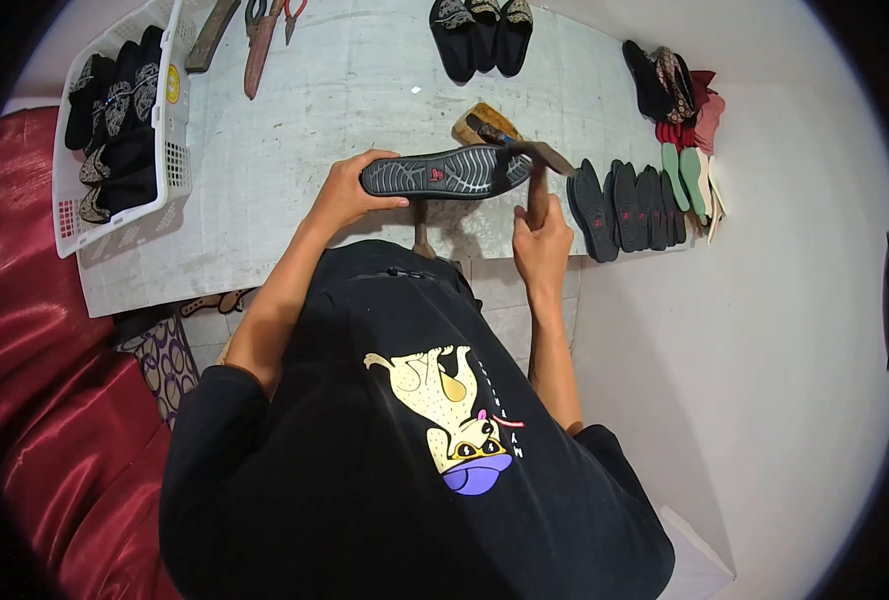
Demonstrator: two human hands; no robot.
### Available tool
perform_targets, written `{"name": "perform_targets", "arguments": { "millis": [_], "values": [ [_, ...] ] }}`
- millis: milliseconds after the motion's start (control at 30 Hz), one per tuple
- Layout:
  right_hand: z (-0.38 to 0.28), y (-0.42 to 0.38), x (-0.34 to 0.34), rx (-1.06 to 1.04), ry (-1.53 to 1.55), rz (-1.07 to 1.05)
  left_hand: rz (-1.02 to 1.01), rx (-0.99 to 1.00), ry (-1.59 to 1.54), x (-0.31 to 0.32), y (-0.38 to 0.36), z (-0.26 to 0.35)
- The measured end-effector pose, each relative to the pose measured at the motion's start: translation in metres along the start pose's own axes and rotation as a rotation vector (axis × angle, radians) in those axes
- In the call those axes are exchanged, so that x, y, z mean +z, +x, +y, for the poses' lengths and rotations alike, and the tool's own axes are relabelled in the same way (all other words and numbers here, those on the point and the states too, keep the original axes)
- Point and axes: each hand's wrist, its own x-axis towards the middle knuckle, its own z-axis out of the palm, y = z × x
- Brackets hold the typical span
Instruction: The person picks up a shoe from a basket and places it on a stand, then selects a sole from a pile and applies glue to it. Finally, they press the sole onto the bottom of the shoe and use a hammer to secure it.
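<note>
Over the table, left hand grips a sole-up shoe — right hand clasps a hammer.

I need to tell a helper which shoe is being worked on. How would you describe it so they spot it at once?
Start at the pale worktable and look to its near edge. There the left hand holds a black shoe sole-up, while the right hand sets a hammer at its end. Unlike the shoes standing in rows, it shows its grooved sole with a small red mark.
</note>
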Motion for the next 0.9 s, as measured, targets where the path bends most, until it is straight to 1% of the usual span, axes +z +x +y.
{"name": "perform_targets", "arguments": {
  "millis": [67,133,167,233,267,333,367,400,467,500,533,600,633,767,833,867,900],
  "values": [
    [0.003,-0.001,-0.005,0.037,0.008,-0.017,0.015,0.021,0.003,-0.001,0.001,0.000],
    [0.008,-0.002,-0.013,0.056,-0.106,-0.100,0.017,0.034,0.013,0.000,0.001,0.001],
    [0.008,-0.005,-0.014,0.057,-0.107,-0.096,0.016,0.038,0.012,0.000,0.003,0.001],
    [0.004,-0.010,-0.013,0.015,0.070,0.064,0.000,0.033,0.008,-0.003,0.002,0.001],
    [0.006,-0.012,-0.009,0.016,0.070,0.061,0.000,0.030,0.008,-0.003,-0.001,0.001],
    [0.018,-0.016,-0.002,-0.004,0.105,0.122,0.010,0.014,0.004,-0.002,-0.002,-0.002],
    [0.026,-0.016,0.000,-0.033,-0.028,0.055,0.002,0.022,0.002,-0.001,-0.001,-0.004],
    [0.025,-0.017,-0.002,-0.027,-0.031,0.064,0.014,0.019,-0.009,-0.001,-0.001,-0.004],
    [0.020,-0.015,-0.005,0.144,0.027,-0.011,0.034,0.011,-0.019,0.000,0.000,-0.007],
    [0.025,-0.017,-0.001,0.119,0.057,0.023,0.023,-0.006,-0.013,-0.003,0.000,-0.004],
    [0.029,-0.021,0.003,0.120,0.057,0.010,0.012,-0.024,-0.008,-0.005,-0.004,-0.002],
    [0.027,-0.022,0.010,-0.008,0.167,0.153,0.025,-0.027,-0.006,-0.005,-0.008,-0.004],
    [0.025,-0.020,0.000,0.067,-0.004,0.005,0.025,-0.022,-0.008,-0.005,-0.010,-0.004],
    [0.018,-0.018,-0.010,0.138,-0.013,-0.017,0.026,-0.004,-0.013,-0.007,-0.009,-0.004],
    [0.021,-0.020,-0.005,0.030,0.105,0.098,0.024,-0.026,0.009,-0.009,-0.010,0.002],
    [0.021,-0.018,-0.006,0.030,0.107,0.104,0.022,-0.020,0.011,-0.009,-0.010,-0.001],
    [0.022,-0.017,-0.008,0.067,0.029,0.032,0.029,-0.031,0.012,-0.007,-0.011,-0.003]
  ]
}}
